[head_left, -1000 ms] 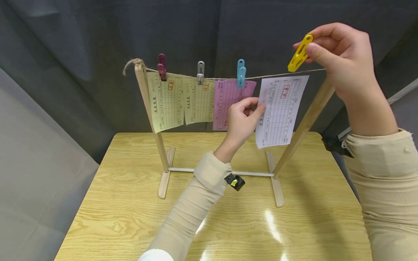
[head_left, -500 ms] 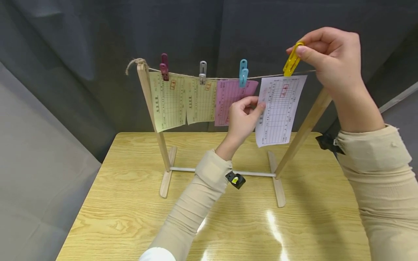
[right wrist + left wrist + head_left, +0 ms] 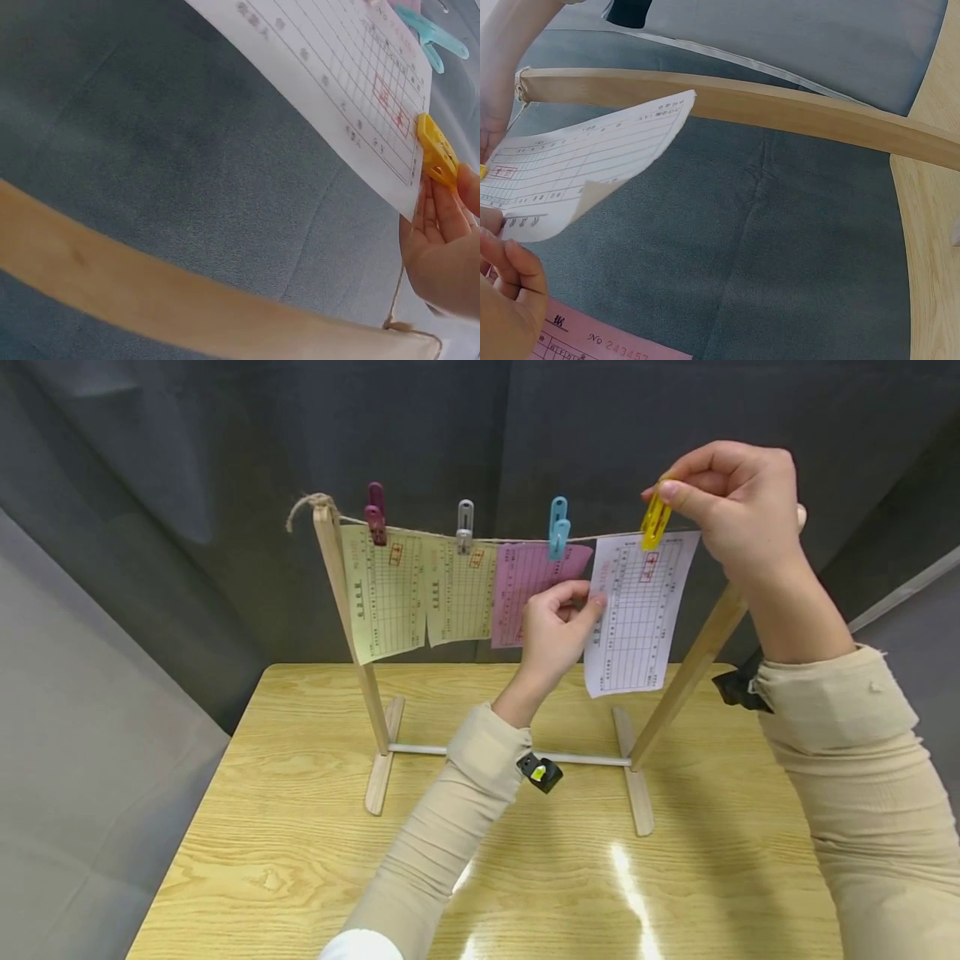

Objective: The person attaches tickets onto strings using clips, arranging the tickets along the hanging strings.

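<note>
A white printed slip (image 3: 634,627) hangs at the twine line (image 3: 585,539), right of a pink slip (image 3: 517,597). My left hand (image 3: 553,627) pinches the white slip's left edge between thumb and fingers. Above it, my right hand (image 3: 750,510) pinches the upper end of a yellow clothespin (image 3: 655,522), whose lower end overlaps the slip's top edge at the line. In the right wrist view the yellow clothespin (image 3: 437,150) meets the slip's edge by the red stamp. The left wrist view shows the white slip (image 3: 592,165) bending, its lower corner curled.
Two yellow slips (image 3: 382,597) hang at left under a maroon clothespin (image 3: 376,514) and a grey clothespin (image 3: 465,527). A light blue clothespin (image 3: 558,529) holds the pink slip. The wooden stand (image 3: 686,672) rests on a wood-grain table (image 3: 300,860) before a dark curtain (image 3: 225,485).
My right hand has moved down and left, bringing the yellow clothespin from above the line onto the white slip's top edge. My left hand stays on the slip.
</note>
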### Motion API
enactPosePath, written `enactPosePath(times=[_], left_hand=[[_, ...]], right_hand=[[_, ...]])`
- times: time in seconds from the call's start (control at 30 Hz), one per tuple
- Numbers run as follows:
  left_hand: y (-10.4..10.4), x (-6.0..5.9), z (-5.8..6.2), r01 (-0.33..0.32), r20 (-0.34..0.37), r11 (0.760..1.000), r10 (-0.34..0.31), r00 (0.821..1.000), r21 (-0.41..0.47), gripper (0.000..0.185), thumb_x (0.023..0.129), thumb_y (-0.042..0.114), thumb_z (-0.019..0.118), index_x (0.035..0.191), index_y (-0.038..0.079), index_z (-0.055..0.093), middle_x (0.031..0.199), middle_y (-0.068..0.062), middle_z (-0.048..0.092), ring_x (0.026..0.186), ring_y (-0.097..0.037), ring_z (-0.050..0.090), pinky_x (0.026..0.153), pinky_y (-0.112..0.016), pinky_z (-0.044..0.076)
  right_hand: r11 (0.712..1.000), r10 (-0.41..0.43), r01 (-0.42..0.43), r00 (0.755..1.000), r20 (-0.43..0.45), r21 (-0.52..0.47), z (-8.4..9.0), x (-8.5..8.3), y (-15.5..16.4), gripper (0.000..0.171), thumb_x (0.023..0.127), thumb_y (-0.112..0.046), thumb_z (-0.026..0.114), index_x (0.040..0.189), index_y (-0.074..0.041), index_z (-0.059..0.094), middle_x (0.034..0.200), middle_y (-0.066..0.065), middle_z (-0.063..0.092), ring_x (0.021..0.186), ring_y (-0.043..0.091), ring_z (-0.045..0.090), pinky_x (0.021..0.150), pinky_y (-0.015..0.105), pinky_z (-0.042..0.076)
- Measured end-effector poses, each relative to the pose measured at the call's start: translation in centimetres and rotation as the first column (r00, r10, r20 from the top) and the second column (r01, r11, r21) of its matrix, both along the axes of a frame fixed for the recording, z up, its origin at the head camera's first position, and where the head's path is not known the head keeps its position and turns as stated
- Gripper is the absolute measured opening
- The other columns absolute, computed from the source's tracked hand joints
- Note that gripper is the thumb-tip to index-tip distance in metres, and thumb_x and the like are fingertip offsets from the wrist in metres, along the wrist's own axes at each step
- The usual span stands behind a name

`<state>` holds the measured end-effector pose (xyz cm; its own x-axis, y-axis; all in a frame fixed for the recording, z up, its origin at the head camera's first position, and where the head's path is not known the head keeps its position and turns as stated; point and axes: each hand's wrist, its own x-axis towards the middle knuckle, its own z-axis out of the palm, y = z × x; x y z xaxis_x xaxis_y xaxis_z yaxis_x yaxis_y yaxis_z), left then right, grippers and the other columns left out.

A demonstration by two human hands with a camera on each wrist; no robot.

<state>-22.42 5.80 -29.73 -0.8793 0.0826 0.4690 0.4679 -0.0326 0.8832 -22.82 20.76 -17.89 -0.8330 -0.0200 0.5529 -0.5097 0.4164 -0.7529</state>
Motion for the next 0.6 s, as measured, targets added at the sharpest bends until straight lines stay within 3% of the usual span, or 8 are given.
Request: enactPosePath(times=[0.07, 0.13, 0.2, 0.23, 0.3, 0.33, 0.6], left_hand=[[0.01, 0.02, 0.0, 0.002, 0.004, 1.0, -0.002, 1.0, -0.001, 0.014, 0.085, 0.001, 0.061, 0.094, -0.009, 0.064, 0.083, -0.018, 0.065, 0.059, -0.014, 0.057, 0.054, -0.019, 0.048], [0.03, 0.04, -0.03, 0.004, 0.006, 1.0, -0.004, 1.0, 0.0, 0.014, 0.085, 0.001, 0.061, 0.094, -0.009, 0.064, 0.083, -0.018, 0.065, 0.059, -0.015, 0.057, 0.053, -0.019, 0.048], [0.04, 0.04, -0.04, 0.005, 0.003, 1.0, -0.005, 1.0, 0.003, 0.014, 0.085, 0.0, 0.061, 0.094, -0.01, 0.064, 0.083, -0.018, 0.065, 0.058, -0.015, 0.057, 0.052, -0.019, 0.047], [0.05, 0.02, -0.06, 0.002, 0.001, 1.0, -0.002, 1.0, -0.001, 0.014, 0.085, 0.0, 0.061, 0.094, -0.009, 0.064, 0.083, -0.017, 0.065, 0.058, -0.014, 0.057, 0.052, -0.019, 0.048], [0.07, -0.03, -0.1, 0.001, -0.005, 1.0, -0.001, 1.0, 0.004, 0.014, 0.084, 0.0, 0.061, 0.093, -0.01, 0.064, 0.082, -0.018, 0.065, 0.057, -0.011, 0.055, 0.052, -0.019, 0.047], [0.08, -0.05, -0.12, -0.001, -0.008, 1.0, 0.001, 1.0, 0.009, 0.013, 0.084, -0.001, 0.061, 0.093, -0.01, 0.064, 0.082, -0.018, 0.065, 0.056, -0.01, 0.055, 0.052, -0.019, 0.048], [0.08, -0.13, -0.32, -0.001, -0.016, 0.999, 0.002, 1.0, 0.038, 0.013, 0.083, -0.002, 0.061, 0.093, -0.011, 0.063, 0.083, -0.019, 0.065, 0.056, -0.006, 0.054, 0.052, -0.019, 0.048]], right_hand=[[0.998, -0.038, 0.037, 0.999, 0.018, 0.055, -0.13, 0.12, -0.02, 0.011, 0.085, -0.013, 0.064, 0.088, -0.005, 0.07, 0.081, -0.006, 0.069, 0.092, 0.006, 0.058, 0.089, 0.04, -0.014], [0.998, -0.034, 0.032, 0.999, 0.027, 0.057, -0.28, 0.17, -0.07, 0.008, 0.085, -0.01, 0.063, 0.088, -0.006, 0.069, 0.081, -0.007, 0.069, 0.089, 0.006, 0.059, 0.095, 0.034, -0.005], [0.999, -0.013, 0.012, 1.0, 0.026, 0.046, -0.47, 0.24, -0.13, 0.007, 0.085, -0.007, 0.062, 0.088, -0.005, 0.069, 0.08, -0.006, 0.068, 0.084, 0.007, 0.061, 0.094, 0.023, 0.015], [0.999, -0.003, 0.002, 1.0, 0.025, 0.042, -0.56, 0.27, -0.16, 0.007, 0.085, -0.006, 0.062, 0.088, -0.004, 0.068, 0.08, -0.008, 0.068, 0.082, 0.007, 0.061, 0.086, 0.018, 0.028], [0.999, 0.011, -0.012, 1.0, 0.026, 0.039, -0.7, 0.33, -0.17, 0.008, 0.085, -0.006, 0.062, 0.09, -0.002, 0.067, 0.079, -0.011, 0.066, 0.08, 0.009, 0.061, 0.07, 0.017, 0.041], [0.999, 0.01, -0.011, 0.999, 0.03, 0.047, -0.76, 0.38, -0.18, 0.01, 0.086, -0.007, 0.061, 0.091, -0.001, 0.067, 0.08, -0.011, 0.066, 0.08, 0.009, 0.062, 0.065, 0.018, 0.043], [0.976, -0.049, 0.029, 0.995, 0.09, 0.215, -0.81, 0.79, 0.22, 0.027, 0.088, -0.014, 0.059, 0.11, 0.002, 0.06, 0.095, -0.005, 0.067, 0.084, 0.006, 0.057, 0.07, 0.013, 0.041]])
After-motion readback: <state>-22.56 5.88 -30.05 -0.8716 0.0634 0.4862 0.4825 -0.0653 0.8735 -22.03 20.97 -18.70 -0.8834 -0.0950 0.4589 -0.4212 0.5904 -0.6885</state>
